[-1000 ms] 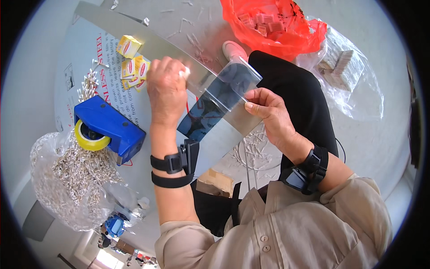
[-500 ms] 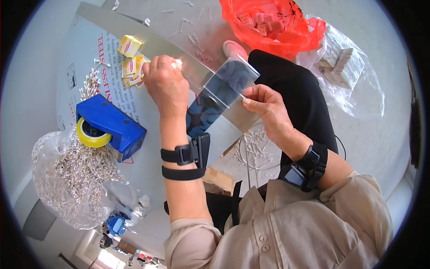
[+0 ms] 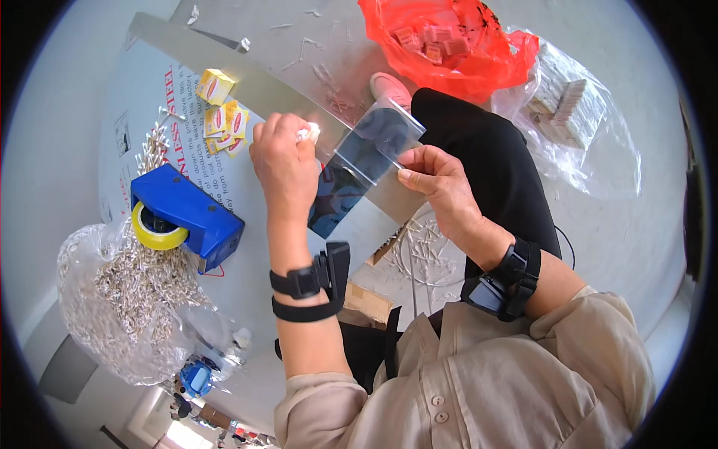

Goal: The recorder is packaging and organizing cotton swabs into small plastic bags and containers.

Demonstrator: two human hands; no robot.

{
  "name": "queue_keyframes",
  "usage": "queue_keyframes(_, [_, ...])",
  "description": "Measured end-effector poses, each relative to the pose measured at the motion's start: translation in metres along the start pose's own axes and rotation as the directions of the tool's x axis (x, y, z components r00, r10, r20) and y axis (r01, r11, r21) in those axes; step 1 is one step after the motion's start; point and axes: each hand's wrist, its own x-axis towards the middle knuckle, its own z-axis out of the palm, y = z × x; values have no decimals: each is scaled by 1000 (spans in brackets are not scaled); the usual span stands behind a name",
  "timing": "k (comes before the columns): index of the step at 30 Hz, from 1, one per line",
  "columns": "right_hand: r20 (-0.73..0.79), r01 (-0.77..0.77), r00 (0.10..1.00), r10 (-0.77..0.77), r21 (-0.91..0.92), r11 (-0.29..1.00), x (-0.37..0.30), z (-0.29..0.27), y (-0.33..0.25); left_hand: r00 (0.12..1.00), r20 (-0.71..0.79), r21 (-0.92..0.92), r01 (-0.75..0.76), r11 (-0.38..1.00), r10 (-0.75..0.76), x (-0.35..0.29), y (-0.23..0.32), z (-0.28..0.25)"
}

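Note:
My left hand (image 3: pixel 286 161) is closed above the table, with a small crumpled white wad (image 3: pixel 308 133) showing at its thumb side. My right hand (image 3: pixel 441 183) pinches the near right edge of a clear plastic box (image 3: pixel 383 138) between thumb and fingertips. Through the box I see a dark tint. A dark glossy sheet (image 3: pixel 336 202) lies below the box, partly hidden by my left forearm. Left of my left hand, several small yellow boxes (image 3: pixel 217 120) are grouped on the table.
On the table (image 3: pixel 142 90) stand a blue tape dispenser (image 3: pixel 187 209) with yellow tape and a clear bag (image 3: pixel 127 284) full of cotton swabs. Loose swabs (image 3: pixel 153 146) lie behind the dispenser. A red bag (image 3: pixel 449 67) and a clear bag of white packs (image 3: pixel 572 112) rest on the floor.
My left hand has come nearer and slightly right, away from the yellow boxes, with the white wad still in it. My right hand keeps its pinch on the clear box.

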Motion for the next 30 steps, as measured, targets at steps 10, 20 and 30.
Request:
queue_keyframes(10, [47,-12,999,11,10,1000,-2,7,1,856,-407,-461,110,881,-320,24,-25,-17])
queue_keyframes(20, [44,8,999,-9,12,1000,1,4,2,936,-295,-251,121,960,-195,-15,-8,-15])
queue_keyframes(30, [277,431,324,-904,-895,-120,29,52,-77,777,-340,-481,340,808,-530,-114,-7,-11])
